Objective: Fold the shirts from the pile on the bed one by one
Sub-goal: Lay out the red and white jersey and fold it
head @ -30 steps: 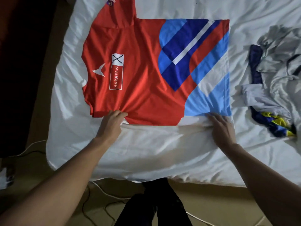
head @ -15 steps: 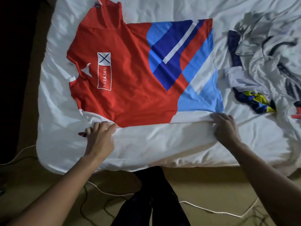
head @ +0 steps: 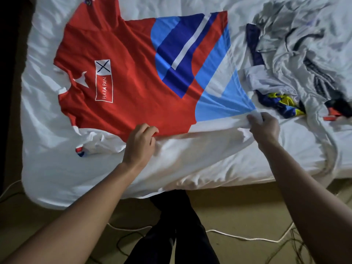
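Left hand point(head: 140, 141) and right hand point(head: 264, 124) are pinching the shirt point(head: 133, 73) along its near edge; its long axis is running left-right.

Nearside of left hand point(head: 140, 143) fingers point(head: 149, 130): bare sheet point(head: 76, 178), open passage. Just outboard of right hand point(head: 266, 127) fingers point(head: 254, 119): shirt pile point(head: 295, 54), obstacle. Ahead: red shirt point(head: 133, 82), flat.

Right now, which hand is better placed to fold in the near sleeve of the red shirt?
Left. The left hand grips the near edge of the red shirt just beside its near sleeve, while the right hand pinches the hem corner at the opposite end, beside the pile.
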`<state>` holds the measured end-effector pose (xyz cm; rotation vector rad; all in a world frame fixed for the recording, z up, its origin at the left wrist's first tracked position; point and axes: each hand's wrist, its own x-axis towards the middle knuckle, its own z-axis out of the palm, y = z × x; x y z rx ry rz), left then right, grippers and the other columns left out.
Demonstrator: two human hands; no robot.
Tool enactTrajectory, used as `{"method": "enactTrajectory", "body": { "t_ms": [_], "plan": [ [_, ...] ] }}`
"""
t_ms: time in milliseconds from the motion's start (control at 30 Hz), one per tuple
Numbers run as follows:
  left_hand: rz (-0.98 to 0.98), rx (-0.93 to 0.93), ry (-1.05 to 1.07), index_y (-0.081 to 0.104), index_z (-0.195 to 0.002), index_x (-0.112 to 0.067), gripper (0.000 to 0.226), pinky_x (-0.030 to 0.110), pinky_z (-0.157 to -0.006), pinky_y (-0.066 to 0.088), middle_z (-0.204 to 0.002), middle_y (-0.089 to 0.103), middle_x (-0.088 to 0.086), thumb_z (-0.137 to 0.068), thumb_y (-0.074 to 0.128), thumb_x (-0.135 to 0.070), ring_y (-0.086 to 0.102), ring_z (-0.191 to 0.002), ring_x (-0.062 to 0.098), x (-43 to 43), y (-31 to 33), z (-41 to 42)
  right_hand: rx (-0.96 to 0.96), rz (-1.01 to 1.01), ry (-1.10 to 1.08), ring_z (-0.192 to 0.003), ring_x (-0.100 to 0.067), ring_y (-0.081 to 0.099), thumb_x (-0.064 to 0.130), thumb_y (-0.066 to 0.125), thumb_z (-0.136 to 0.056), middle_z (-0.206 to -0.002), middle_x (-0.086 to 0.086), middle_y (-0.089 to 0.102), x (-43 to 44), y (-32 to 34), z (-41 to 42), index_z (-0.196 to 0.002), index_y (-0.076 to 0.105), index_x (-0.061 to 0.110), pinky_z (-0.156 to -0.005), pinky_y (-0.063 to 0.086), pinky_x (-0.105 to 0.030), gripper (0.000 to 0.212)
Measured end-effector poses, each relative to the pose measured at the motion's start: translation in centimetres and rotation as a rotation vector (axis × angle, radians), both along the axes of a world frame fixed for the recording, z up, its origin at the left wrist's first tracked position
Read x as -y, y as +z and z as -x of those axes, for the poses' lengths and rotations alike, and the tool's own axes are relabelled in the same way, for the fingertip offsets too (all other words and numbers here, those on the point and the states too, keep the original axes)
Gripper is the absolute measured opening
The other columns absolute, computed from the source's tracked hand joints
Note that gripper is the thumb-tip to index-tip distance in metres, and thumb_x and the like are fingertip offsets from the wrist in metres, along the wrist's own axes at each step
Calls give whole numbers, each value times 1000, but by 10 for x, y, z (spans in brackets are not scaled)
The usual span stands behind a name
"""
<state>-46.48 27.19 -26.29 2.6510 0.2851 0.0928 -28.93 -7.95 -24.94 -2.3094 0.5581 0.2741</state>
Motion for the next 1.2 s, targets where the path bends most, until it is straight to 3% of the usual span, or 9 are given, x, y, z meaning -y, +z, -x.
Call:
{"method": "enactTrajectory", "body": {
  "t_ms": [267,500,667,767,933,1000,1067,1133,1200],
  "plan": [
    [9,-116,-123,73,-118,-12,46,47,-88,53,-107,66,5,-78,62,9,60,-100,30,5,-1,40,90,309,242,-121,-41,49,8,67,-86,-132,-19,54,7,-2,41,-132,56,12,-102,40,-48,48],
    [6,28,139,72,-117,-18,37,45,-94,46,-116,65,3,-83,69,-4,58,-110,26,-41,31,45,356,289,652,-116,-40,53,-1,71,-77,-125,-15,58,-83,-2,63,-117,67,12,-102,33,-40,42],
    [21,-62,675,64,-125,-16,39,51,-98,43,-128,60,14,-86,67,-17,52,-120,39,-103,25,65,292,90,935,-109,-37,54,16,68,-81,-124,-11,57,-189,-3,95,-121,66,14,-98,44,-47,41],
    [267,-185,915,54,-134,-7,47,46,-98,44,-130,60,21,-94,66,-28,54,-122,42,-132,17,78,190,11,1157,-114,-33,53,38,67,-83,-129,-5,57,-250,-2,118,-130,61,20,-97,47,-50,50],
    [491,-334,916,70,-94,-14,24,31,-73,42,-89,70,4,-89,75,-36,65,-96,32,-141,17,87,30,54,1407,-134,-30,40,47,78,-83,-149,-3,46,-318,-1,150,-150,43,21,-104,40,-49,80],
    [533,-286,963,69,-85,-14,21,31,-67,43,-77,69,-1,-84,78,-34,67,-84,25,-138,25,98,20,67,1402,-130,-31,43,41,72,-88,-144,-3,50,-329,-6,158,-143,50,20,-102,38,-46,64],
    [551,-243,1005,67,-80,-14,23,31,-64,47,-71,71,-1,-82,77,-34,68,-75,21,-133,37,118,79,12,1358,-112,-35,54,36,61,-90,-121,-5,62,-331,-9,161,-114,64,17,-89,46,-46,31],
    [587,-295,989,66,-81,-16,21,31,-64,49,-69,72,-1,-82,77,-34,68,-71,16,-127,44,141,93,-43,1358,-93,-34,56,36,53,-86,-100,-3,63,-327,-13,161,-92,60,16,-77,49,-48,22],
    [628,-391,938,68,-87,-20,15,32,-68,51,-75,73,-3,-84,77,-31,69,-75,15,-126,45,161,87,-80,1385,-91,-32,57,31,56,-83,-98,-2,64,-322,-12,162,-92,60,14,-78,49,-47,20]
  ]
}}
